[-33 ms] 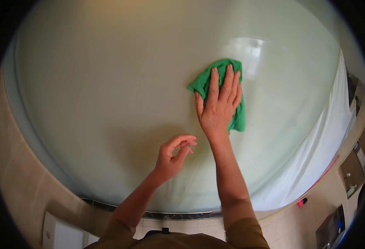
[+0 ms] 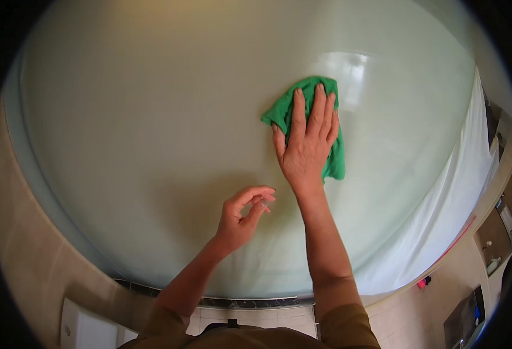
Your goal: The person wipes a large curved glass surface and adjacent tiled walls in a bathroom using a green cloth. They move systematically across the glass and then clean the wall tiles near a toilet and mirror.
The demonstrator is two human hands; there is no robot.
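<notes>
My right hand (image 2: 306,151) lies spread over a green cloth (image 2: 340,160), holding it pressed against a large, pale, glossy glass-like panel (image 2: 122,116). The cloth's edges show beyond my fingertips, left of my thumb and below my palm. Lower and to the left, my left hand (image 2: 238,218) hovers in front of the panel. Its fingers are loosely bent, with a gap between thumb and forefinger. Its fingertips are slightly blurred, and I make out nothing held in them.
White sheeting (image 2: 436,232) hangs along the panel's right side. A dark marbled strip (image 2: 232,302) runs below it. A beige wall (image 2: 32,203) borders the left, with a white fixture (image 2: 87,326) at lower left. A shelf unit with small items (image 2: 494,250) stands at right.
My right hand and the green cloth have slid slightly upward on the panel. My left hand has barely moved.
</notes>
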